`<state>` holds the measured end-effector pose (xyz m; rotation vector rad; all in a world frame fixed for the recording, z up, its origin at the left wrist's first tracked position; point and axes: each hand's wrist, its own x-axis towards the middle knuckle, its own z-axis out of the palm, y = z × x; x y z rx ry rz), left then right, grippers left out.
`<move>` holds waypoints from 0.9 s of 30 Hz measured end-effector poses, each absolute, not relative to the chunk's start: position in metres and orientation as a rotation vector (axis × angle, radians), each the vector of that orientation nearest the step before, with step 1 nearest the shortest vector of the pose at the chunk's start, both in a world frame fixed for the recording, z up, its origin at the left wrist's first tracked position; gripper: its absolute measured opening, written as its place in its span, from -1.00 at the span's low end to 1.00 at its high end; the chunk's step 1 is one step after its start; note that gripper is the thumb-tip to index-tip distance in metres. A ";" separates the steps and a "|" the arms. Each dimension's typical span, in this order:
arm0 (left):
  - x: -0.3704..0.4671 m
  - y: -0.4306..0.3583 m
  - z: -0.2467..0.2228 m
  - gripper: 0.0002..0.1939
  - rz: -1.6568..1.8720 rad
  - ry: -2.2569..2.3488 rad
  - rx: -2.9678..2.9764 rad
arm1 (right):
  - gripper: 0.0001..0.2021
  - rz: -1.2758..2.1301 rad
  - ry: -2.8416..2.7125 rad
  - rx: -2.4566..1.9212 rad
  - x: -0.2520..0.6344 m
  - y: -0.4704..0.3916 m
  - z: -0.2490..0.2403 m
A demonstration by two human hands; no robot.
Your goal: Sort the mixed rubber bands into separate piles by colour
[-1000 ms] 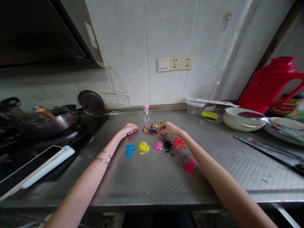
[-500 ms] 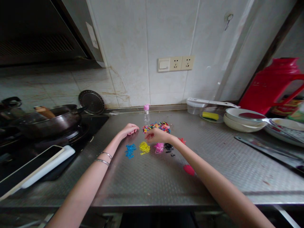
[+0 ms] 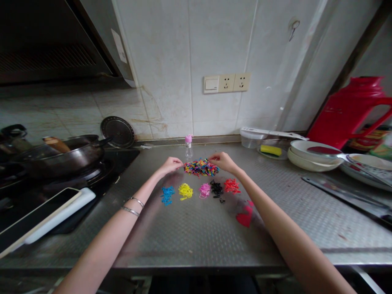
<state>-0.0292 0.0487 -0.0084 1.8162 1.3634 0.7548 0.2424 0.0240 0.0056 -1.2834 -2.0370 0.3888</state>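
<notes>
A mixed heap of small multicoloured pin-like pieces (image 3: 200, 168) lies on the metal counter. My left hand (image 3: 171, 164) is at the heap's left edge, fingertips pinched together; whatever is between them is too small to make out. Over the heap's right end, my right hand (image 3: 224, 161) has its fingers closed in a pinch, their contents hidden. In front, in a row, lie a blue pile (image 3: 167, 195), a yellow pile (image 3: 185, 191), a pink pile (image 3: 204, 190), a black pile (image 3: 217, 187) and a red pile (image 3: 232, 185) of such pieces.
Behind the heap stands a clear bottle with a pink top (image 3: 188, 146). A clear bag with red print (image 3: 244, 217) lies near my right forearm. A pan (image 3: 65, 157) and a phone on a stand (image 3: 39, 220) are left; bowls (image 3: 309, 159) and a knife (image 3: 346, 194) are right.
My right hand has moved from above the yellow pile, back and right to the heap's right end, uncovering the red pile. My left hand has shifted slightly right, against the heap's edge.
</notes>
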 end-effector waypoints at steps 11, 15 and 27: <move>0.056 0.022 0.005 -0.81 0.407 0.984 2.507 | -0.78 0.372 -2.077 -1.401 0.269 0.037 -0.010; 0.061 0.022 -0.002 -0.80 0.348 1.048 2.635 | -0.76 0.483 -2.142 -1.358 0.268 0.033 -0.006; 0.055 0.022 0.010 -0.83 0.269 1.022 2.528 | -0.80 0.642 -2.444 -1.268 0.249 0.023 -0.001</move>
